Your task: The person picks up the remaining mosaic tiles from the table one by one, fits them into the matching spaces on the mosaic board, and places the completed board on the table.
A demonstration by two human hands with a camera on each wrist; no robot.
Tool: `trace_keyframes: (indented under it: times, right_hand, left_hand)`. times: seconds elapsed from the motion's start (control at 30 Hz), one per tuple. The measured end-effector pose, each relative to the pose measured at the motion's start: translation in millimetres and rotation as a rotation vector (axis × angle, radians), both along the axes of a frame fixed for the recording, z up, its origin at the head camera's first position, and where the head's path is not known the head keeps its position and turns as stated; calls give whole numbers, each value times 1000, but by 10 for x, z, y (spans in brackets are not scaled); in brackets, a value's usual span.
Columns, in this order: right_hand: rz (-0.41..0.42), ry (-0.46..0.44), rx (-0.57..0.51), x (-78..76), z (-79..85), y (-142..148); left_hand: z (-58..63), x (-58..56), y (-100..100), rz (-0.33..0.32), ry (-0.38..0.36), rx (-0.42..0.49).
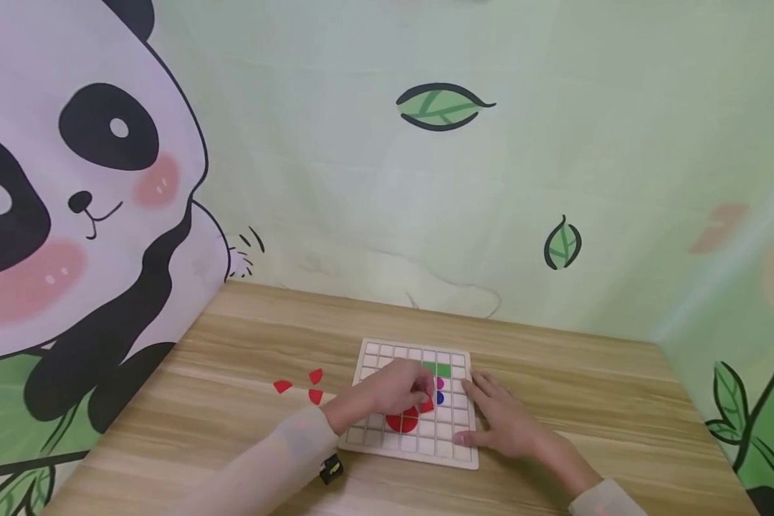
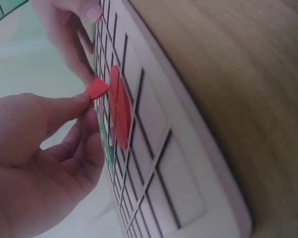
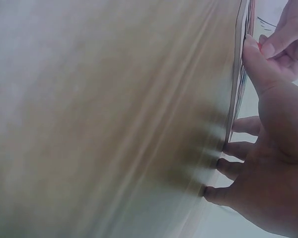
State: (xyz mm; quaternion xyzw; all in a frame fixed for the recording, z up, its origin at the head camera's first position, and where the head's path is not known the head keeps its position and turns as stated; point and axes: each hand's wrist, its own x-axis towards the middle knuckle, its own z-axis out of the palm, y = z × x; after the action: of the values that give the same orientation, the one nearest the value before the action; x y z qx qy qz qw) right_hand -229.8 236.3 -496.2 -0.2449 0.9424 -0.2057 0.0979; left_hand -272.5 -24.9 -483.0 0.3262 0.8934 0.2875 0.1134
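Note:
My left hand is over the white gridded board, pinching a small red piece between thumb and fingers. The piece has a curved edge and is held just off the board in the left wrist view. Beside it on the grid lies a red round shape, crossed by grid lines. My right hand rests along the board's right edge, thumb and fingers spread and touching it. A green patch, a magenta dot and a blue dot show on the grid; the left hand hides part of it.
Several loose red pieces with curved edges lie on the wooden table, left of the board. A small black object with a yellow mark shows by the left sleeve. A panda-printed backdrop rises behind the table.

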Motion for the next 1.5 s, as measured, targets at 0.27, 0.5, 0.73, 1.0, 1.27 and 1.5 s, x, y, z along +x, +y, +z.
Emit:
trace_keyframes:
  times: [0.27, 0.5, 0.73, 1.0, 1.27, 1.5]
  right_hand:
    - [0, -6, 9, 4, -19, -9]
    - [-3, -5, 13, 7, -10, -5]
    - [-13, -8, 17, 24, -3, 32]
    - [-16, -3, 11, 23, 8, 5]
    - [-25, -10, 10, 32, 6, -4]
    - [-20, -6, 12, 32, 44, -14]
  left_hand:
    - [-58, 33, 63, 0, 10, -65]
    - [-64, 41, 105, 8, 50, -118]
    - [-57, 60, 145, 22, 55, -125]
    - [-27, 5, -144, 36, 51, -29]
    - [64, -115, -691, 96, 56, 73]
    - [263, -195, -1302, 203, 138, 63]
